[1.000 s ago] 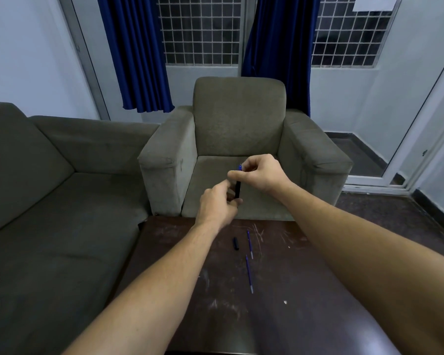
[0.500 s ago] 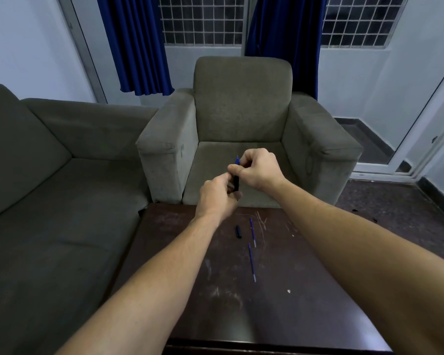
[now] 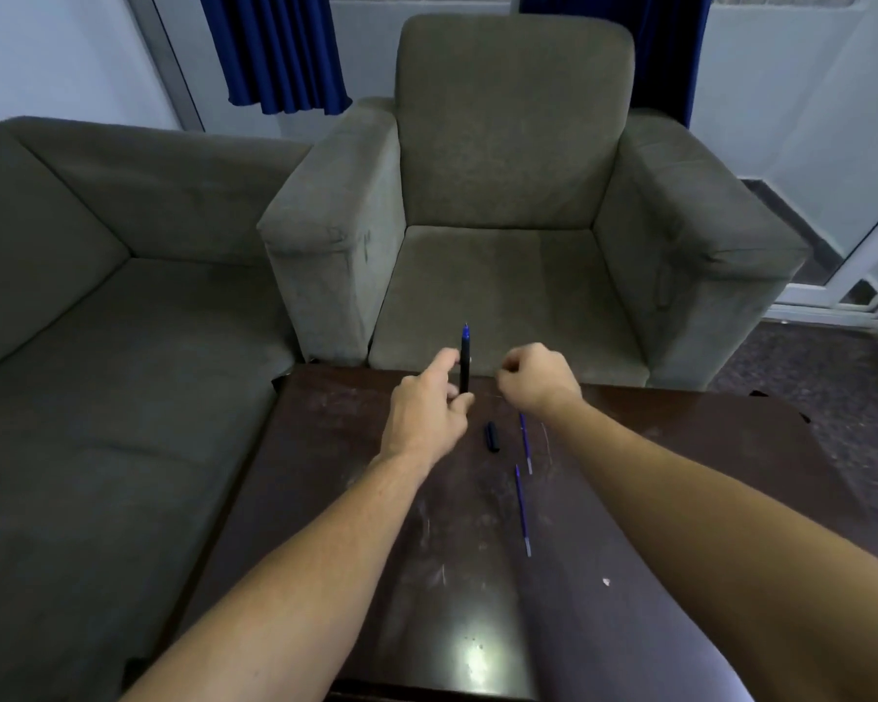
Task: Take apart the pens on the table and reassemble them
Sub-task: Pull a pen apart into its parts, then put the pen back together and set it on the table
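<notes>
Armchair (image 3: 508, 205) stands directly beyond the far edge of the dark wooden surface (image 3: 356, 499), with a sofa (image 3: 97, 347) along its left side. Left hand (image 3: 424, 415) holds a black pen barrel (image 3: 464, 369) upright above the far edge, blue tip uppermost, the grip closed on its lower end. Right hand (image 3: 538, 380) hovers just beside it, fingers curled; whether they hold anything cannot be told. Black cap (image 3: 492, 436) and two blue refills (image 3: 525, 443) (image 3: 522, 509) lie between the forearms; the near half of the surface lies bare.
</notes>
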